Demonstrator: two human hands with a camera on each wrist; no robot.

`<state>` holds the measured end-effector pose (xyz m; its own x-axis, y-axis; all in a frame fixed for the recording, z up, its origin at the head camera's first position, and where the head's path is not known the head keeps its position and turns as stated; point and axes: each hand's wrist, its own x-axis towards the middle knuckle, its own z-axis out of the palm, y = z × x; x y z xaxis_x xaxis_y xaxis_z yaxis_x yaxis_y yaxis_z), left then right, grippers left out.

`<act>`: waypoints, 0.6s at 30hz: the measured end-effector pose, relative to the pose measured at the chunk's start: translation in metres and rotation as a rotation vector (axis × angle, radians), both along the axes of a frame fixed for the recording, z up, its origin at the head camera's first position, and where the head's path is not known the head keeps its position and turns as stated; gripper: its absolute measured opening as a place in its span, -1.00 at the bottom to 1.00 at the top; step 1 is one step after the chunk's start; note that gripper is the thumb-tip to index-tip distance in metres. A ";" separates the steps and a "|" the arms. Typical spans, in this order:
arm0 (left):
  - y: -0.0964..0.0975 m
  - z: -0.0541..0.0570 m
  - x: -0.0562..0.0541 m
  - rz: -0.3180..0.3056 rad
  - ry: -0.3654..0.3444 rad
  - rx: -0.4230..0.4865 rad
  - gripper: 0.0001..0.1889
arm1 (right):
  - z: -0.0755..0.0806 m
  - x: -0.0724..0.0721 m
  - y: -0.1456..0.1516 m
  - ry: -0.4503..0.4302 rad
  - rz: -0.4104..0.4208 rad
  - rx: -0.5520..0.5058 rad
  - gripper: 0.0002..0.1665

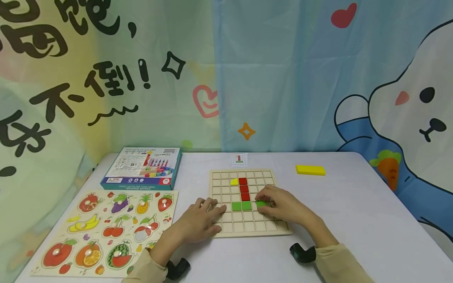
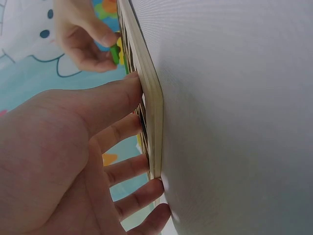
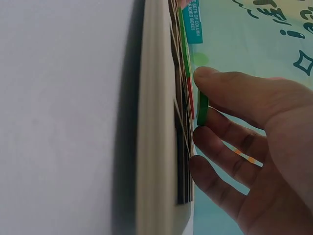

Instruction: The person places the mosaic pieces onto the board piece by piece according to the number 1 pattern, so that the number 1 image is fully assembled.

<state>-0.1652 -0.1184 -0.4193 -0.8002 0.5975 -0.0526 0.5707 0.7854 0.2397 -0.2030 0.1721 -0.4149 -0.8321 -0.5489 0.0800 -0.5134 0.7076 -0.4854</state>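
A wooden grid board point(image 1: 249, 226) lies on the white table in the head view. My left hand point(image 1: 198, 222) rests at its left side, fingers spread; in the left wrist view the thumb and fingertips touch the board's edge. With thumb and fingers my right hand point(image 1: 284, 204) pinches a green tile point(image 3: 203, 108) over the right part of the grid. Several tiles sit in the cells: a yellow tile point(image 1: 234, 181), a column of red tiles point(image 1: 244, 188) and two green tiles point(image 1: 241, 206) below. The held tile's underside is hidden in the head view.
Behind the board lies a small pattern card point(image 1: 239, 160). A yellow block point(image 1: 310, 170) is at the back right. To the left are a flat box point(image 1: 141, 167) and a fruit puzzle board point(image 1: 95, 228). A printed curtain point(image 1: 269, 78) hangs behind the table.
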 end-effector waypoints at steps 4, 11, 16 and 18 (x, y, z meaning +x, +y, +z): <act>0.001 0.001 0.000 0.003 -0.004 0.001 -0.42 | -0.001 -0.001 -0.002 0.001 0.001 0.008 -0.68; 0.001 0.002 0.000 0.009 -0.005 -0.005 -0.42 | -0.004 -0.003 -0.004 0.008 0.027 0.004 -0.69; 0.001 0.001 0.000 0.009 -0.004 -0.007 -0.42 | -0.004 -0.004 -0.007 0.002 0.038 0.001 -0.68; 0.001 0.001 0.000 0.009 -0.004 -0.007 -0.42 | -0.004 -0.005 -0.008 -0.002 0.038 -0.001 -0.68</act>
